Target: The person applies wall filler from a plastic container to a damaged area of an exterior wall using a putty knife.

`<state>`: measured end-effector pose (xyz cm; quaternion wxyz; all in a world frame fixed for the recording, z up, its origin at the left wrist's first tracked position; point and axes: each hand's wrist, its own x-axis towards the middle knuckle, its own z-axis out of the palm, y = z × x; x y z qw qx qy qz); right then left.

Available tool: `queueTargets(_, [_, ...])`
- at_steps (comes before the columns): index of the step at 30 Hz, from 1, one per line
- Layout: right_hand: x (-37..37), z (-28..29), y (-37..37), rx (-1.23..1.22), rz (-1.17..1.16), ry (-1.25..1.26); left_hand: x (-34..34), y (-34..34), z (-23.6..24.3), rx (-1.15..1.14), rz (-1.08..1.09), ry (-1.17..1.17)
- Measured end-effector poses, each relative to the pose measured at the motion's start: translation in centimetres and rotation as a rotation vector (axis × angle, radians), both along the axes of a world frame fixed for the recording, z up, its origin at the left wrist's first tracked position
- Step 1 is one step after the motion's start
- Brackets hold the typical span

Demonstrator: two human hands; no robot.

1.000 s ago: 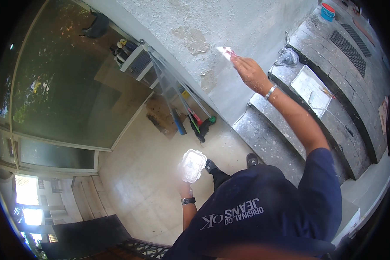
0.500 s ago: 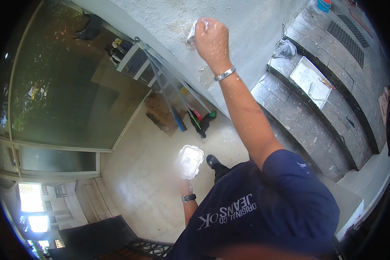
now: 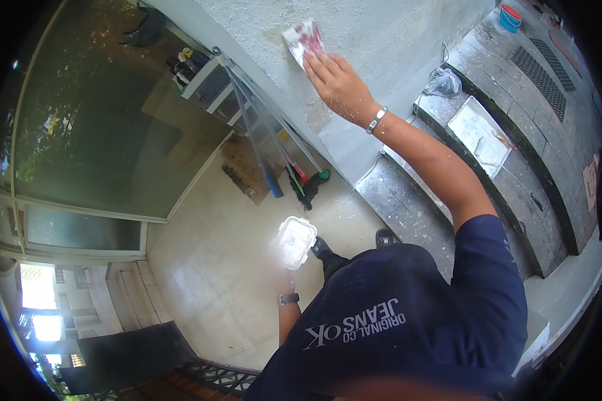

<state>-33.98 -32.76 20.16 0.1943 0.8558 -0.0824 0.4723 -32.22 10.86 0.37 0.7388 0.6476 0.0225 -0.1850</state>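
A rough whitish wall stands beyond the fingers of the right hand, with grey steps off to their right; those fingers, nearly straight, are closed on a flat white-and-red scraper that juts past their tips over the wall; the left hand has hold of a white tub, its fingers too blurred to tell their bend.

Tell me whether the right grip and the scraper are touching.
Touching: the head view shows the right grip with its fingers over the scraper's near end, no gap between them.
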Motion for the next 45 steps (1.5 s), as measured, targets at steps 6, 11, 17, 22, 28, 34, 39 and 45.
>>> queueTargets(6, [-3.5,-8.2,-1.2,0.106,0.056,0.203,-0.1,-0.4,-0.9,-0.032,-0.028,-0.034])
queueTargets(11, [-4.9,-4.1,2.5,0.873,0.014,-0.214,-0.6,-1.0,-0.9,0.119,-0.096,-0.183])
queueTargets(17, [3.2,1.9,4.4,1.06,0.111,-0.588,-0.8,-1.7,0.3,0.119,-0.106,-0.197])
queueTargets(22, [3.3,8.4,2.7,0.904,0.159,-0.739,-0.1,0.2,-0.8,0.174,-0.093,-0.299])
queueTargets(28, [-4.1,13.0,1.9,1.261,0.582,-0.795,0.0,1.7,-0.7,0.067,0.043,-0.113])
queueTargets(34, [-4.3,10.9,1.8,0.447,0.189,-0.738,0.3,0.9,-1.6,-0.078,0.046,-0.045])
queueTargets(39, [-0.9,6.2,-0.8,-0.014,0.191,-0.334,0.1,0.3,-2.1,-0.107,0.034,-0.029])
queueTargets(45, [0.8,-1.4,0.0,0.051,0.213,-0.095,-1.0,0.1,-2.0,-0.102,0.076,-0.032])
